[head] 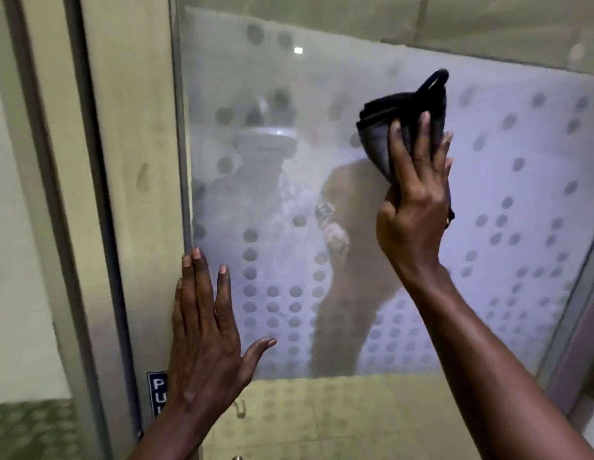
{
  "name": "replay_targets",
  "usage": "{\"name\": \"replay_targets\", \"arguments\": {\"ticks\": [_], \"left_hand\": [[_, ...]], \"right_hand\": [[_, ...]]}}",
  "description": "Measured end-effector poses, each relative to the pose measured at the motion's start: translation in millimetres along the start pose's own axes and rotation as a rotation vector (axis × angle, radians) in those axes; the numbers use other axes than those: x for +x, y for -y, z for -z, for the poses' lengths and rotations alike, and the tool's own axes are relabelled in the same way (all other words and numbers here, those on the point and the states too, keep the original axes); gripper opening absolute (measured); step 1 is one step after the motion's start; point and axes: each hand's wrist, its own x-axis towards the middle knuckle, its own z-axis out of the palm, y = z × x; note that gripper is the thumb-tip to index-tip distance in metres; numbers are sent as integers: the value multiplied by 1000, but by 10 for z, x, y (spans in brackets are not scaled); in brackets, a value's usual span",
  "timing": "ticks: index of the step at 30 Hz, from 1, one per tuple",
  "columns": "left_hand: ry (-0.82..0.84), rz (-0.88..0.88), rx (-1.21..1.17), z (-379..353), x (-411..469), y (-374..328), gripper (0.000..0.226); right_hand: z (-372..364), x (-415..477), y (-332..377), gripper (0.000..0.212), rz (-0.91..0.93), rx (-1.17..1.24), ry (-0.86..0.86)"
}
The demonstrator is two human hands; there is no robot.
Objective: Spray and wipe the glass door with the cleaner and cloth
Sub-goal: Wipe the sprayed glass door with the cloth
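The glass door (pixel 322 227), frosted with a pattern of grey dots, fills the head view; it is stiff, smooth and probably fragile, so even, moderate pressure seems wise. The right hand (pixel 418 207) presses a dark folded cloth (pixel 405 127) flat against the upper pane, fingers spread over it, thumb pinching the lower fold. The cloth looks soft and light, best held bunched under the palm. The left hand (pixel 206 330) lies open, fingers apart, at the door's left edge near the frame (pixel 136 194). No cleaner is visible.

The dark folded cloth (pixel 393 127) is pressed flat on the frosted, dotted glass door (pixel 505 200), sticking out above the gripping fingers.
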Motion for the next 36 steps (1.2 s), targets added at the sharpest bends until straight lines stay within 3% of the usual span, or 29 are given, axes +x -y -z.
{"name": "replay_targets", "arguments": {"ticks": [5, 10, 14, 17, 23, 27, 36], "left_hand": [[39, -14, 33, 69, -8, 106, 126], [15, 5, -34, 84, -36, 151, 133], [11, 54, -105, 92, -112, 241, 137], [22, 27, -86, 75, -147, 292, 131], [73, 18, -55, 161, -133, 340, 129], [136, 44, -11, 205, -115, 284, 146], [170, 130, 28, 213, -60, 7, 155]], "right_hand": [[-221, 233, 532, 102, 119, 2, 69], [-478, -231, 797, 87, 372, -60, 140], [-637, -765, 811, 94, 479, -91, 222], [-691, -1256, 752, 101, 489, -108, 294], [-666, -2006, 704, 88, 375, -173, 399], [-697, -1751, 882, 103, 342, -180, 356], [-700, -767, 1035, 97, 425, -183, 216]]}}
